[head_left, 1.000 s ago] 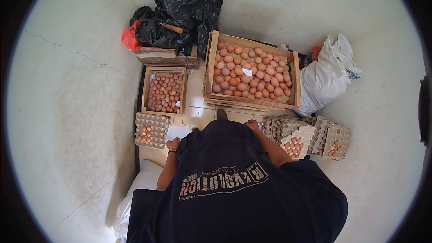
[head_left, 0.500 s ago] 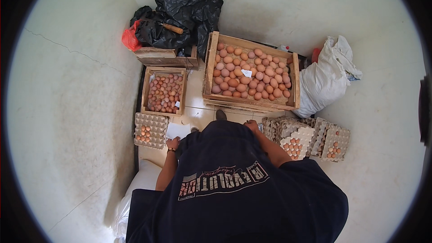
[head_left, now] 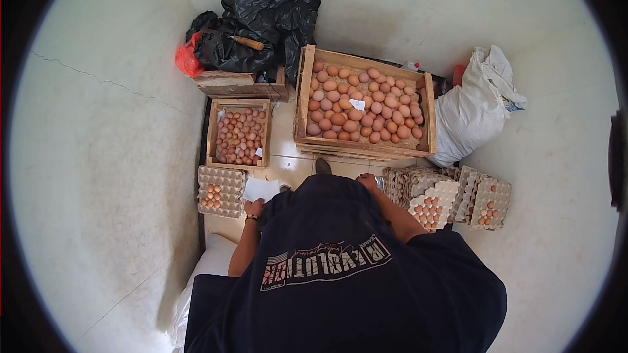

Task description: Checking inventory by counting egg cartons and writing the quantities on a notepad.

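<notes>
At my left side, my left hand (head_left: pixel 254 207) is closed on the edge of a white sheet of paper (head_left: pixel 261 189). Next to the paper lies a grey egg tray (head_left: pixel 229 184) with several brown eggs (head_left: pixel 212 197) in it. My right hand (head_left: pixel 367 182) is closed with its fingers curled, close to my dark clothing and beside the stacked egg trays (head_left: pixel 401 184); what it holds, if anything, I cannot make out. A large wooden crate (head_left: pixel 430 114) full of brown eggs (head_left: pixel 369 117) stands ahead of me. To its left is a smaller wooden crate (head_left: pixel 211 127) of eggs.
Black plastic bags (head_left: pixel 271 19) with a wooden-handled tool (head_left: pixel 248 42) and a red bag (head_left: pixel 188 57) lie on a wooden box (head_left: pixel 226 82). A white sack (head_left: pixel 468 117) leans by the right wall. Another egg tray (head_left: pixel 495 194) stands tilted at right. A white bag (head_left: pixel 212 258) lies behind my left arm.
</notes>
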Tool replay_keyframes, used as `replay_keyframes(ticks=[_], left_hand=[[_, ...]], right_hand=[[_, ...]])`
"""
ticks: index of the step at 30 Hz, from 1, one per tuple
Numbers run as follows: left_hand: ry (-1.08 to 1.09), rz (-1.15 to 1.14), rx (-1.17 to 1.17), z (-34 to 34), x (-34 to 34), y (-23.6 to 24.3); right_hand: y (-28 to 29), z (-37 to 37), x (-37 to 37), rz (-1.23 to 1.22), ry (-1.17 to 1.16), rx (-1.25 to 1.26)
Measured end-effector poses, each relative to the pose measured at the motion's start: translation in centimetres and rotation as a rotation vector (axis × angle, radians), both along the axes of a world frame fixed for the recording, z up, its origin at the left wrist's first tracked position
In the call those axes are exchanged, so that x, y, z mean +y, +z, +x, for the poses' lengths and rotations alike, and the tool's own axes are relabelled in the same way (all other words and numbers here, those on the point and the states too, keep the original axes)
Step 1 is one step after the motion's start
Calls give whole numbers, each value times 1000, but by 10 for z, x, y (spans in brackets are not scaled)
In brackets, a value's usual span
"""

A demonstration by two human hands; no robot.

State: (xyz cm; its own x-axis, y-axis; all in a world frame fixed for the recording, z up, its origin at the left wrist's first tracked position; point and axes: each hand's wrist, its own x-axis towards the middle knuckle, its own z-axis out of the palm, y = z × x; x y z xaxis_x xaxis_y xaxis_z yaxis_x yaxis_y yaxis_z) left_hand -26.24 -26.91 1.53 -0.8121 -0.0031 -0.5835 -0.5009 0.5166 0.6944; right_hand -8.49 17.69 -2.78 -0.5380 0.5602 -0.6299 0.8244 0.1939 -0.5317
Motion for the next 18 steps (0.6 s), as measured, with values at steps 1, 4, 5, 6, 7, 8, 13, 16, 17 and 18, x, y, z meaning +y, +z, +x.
replay_keyframes(ticks=[1,4,5,6,7,8,13,16,17,18], left_hand=[[-25,22,12,1,-2,-2],[-41,-51,-23,3,-5,-10],[-43,-47,-24,2,-5,-13],[-146,-196,21,2,-13,-22],[-249,-345,62,4,-20,-33],[-242,-351,61,6,-24,-42],[-196,-227,125,7,-17,-44],[-210,-274,93,8,-14,-39],[-209,-274,92,8,-13,-37],[-167,-205,79,8,-12,-34]], right_hand=[[0,2,2,2,0,-1],[2,5,6,84,230,102],[3,5,6,73,187,95],[12,0,2,51,151,94],[28,-9,-4,44,158,98],[49,-20,-11,-2,51,30],[56,-21,-8,-83,-122,7],[66,-24,-11,-63,-140,-8],[68,-26,-12,-64,-151,-3],[64,-23,-10,-63,-165,2]])
